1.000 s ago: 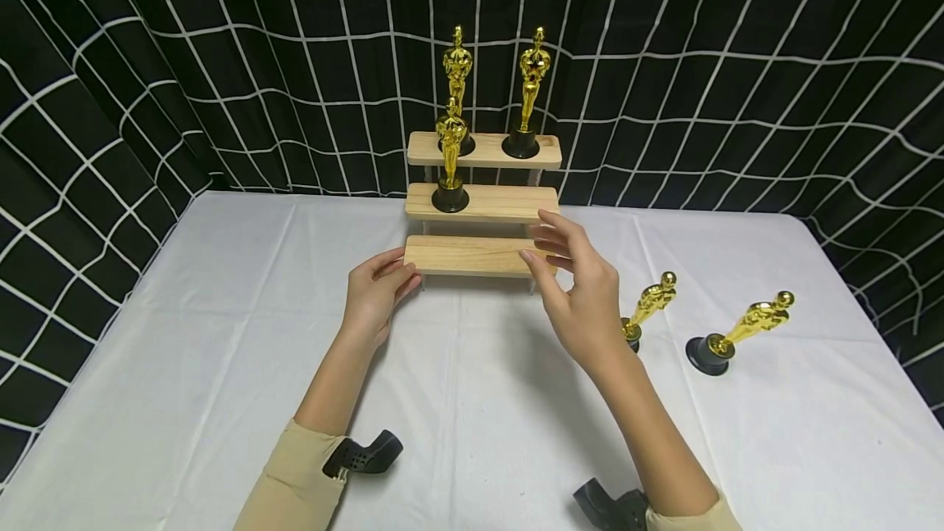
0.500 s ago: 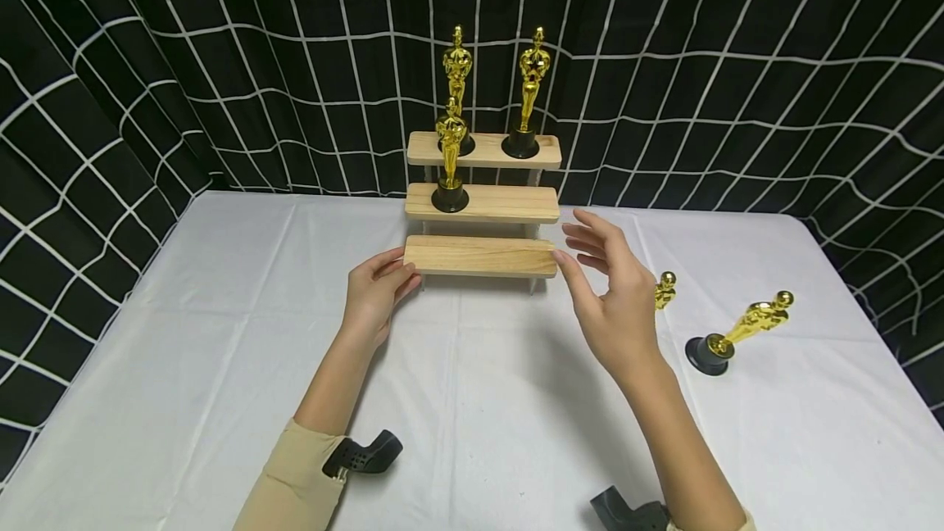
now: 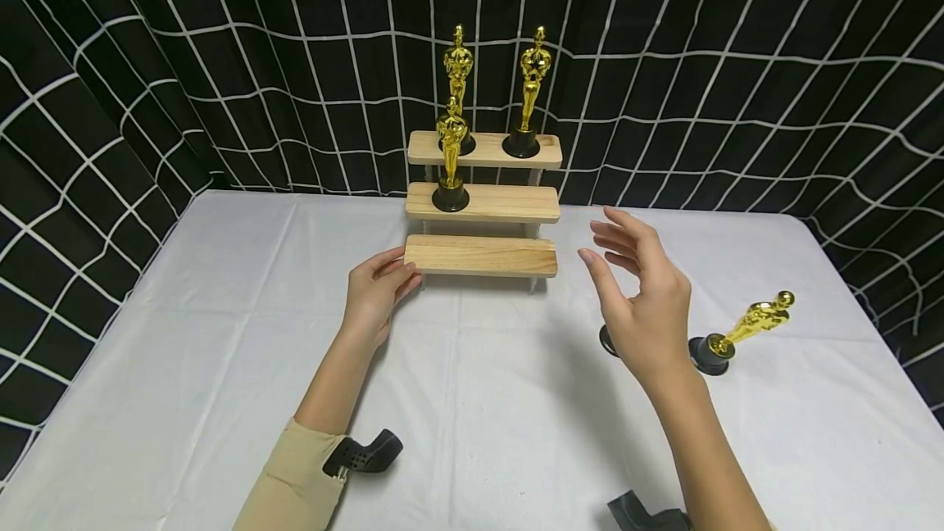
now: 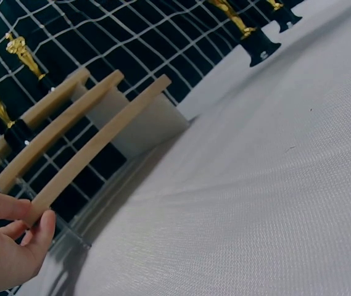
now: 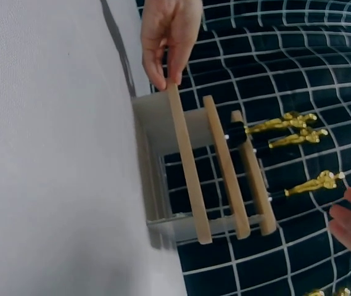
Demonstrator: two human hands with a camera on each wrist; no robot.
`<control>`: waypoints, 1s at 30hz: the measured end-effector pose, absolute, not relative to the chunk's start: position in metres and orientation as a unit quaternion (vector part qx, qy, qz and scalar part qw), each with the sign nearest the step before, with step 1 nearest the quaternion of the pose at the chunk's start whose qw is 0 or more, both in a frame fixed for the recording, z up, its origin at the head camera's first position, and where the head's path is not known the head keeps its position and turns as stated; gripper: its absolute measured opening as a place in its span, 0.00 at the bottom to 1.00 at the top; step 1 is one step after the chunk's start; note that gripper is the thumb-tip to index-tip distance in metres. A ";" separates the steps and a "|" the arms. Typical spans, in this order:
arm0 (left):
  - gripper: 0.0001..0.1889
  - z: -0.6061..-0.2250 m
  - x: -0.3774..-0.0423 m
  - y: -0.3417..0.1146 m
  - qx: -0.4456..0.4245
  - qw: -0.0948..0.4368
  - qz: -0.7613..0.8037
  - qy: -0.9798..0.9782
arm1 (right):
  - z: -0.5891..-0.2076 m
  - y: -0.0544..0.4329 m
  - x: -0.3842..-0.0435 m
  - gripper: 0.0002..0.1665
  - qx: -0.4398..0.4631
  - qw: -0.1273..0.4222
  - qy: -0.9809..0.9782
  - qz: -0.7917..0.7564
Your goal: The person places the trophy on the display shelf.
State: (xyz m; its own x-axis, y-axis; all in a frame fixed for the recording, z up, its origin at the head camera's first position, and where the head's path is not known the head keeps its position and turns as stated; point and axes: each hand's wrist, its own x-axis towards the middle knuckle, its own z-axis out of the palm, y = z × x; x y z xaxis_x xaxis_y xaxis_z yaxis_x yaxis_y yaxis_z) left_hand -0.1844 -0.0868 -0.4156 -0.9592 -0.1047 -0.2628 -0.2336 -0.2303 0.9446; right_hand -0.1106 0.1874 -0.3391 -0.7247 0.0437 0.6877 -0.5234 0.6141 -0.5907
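A three-step wooden display stand stands on the table, its clear side supports showing in the wrist views. My left hand pinches the left end of its lowest step between thumb and fingers. Two gold statuette trophies with black bases stand on the top step, a left trophy and a right trophy. Another trophy stands at the left of the middle step. Apart from the stand, to its right, my right hand hovers with fingers loosely bent and nothing held. It hides most of a trophy whose black base peeks out.
Farther right, one more gold trophy stands on the white tablecloth. A black curtain with a white grid hangs close behind the stand and along the sides.
My right hand has moved right, from over the lowest step to beside the stand, covering the nearer table trophy. My left hand and the stand have stayed put.
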 end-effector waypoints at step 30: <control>0.23 -0.417 -0.185 -0.087 -0.135 0.043 0.770 0.622 | -0.340 0.232 -0.100 0.43 0.079 0.317 -0.852 0.410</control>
State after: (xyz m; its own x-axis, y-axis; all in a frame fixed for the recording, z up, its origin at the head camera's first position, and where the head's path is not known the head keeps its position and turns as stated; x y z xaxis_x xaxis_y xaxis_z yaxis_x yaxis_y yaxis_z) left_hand -0.1845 -0.0866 -0.4165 -0.9598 -0.1025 -0.2614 -0.2341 -0.2221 0.9465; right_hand -0.1003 0.2320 -0.3402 -0.7869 0.1257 0.6042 -0.3941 0.6511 -0.6487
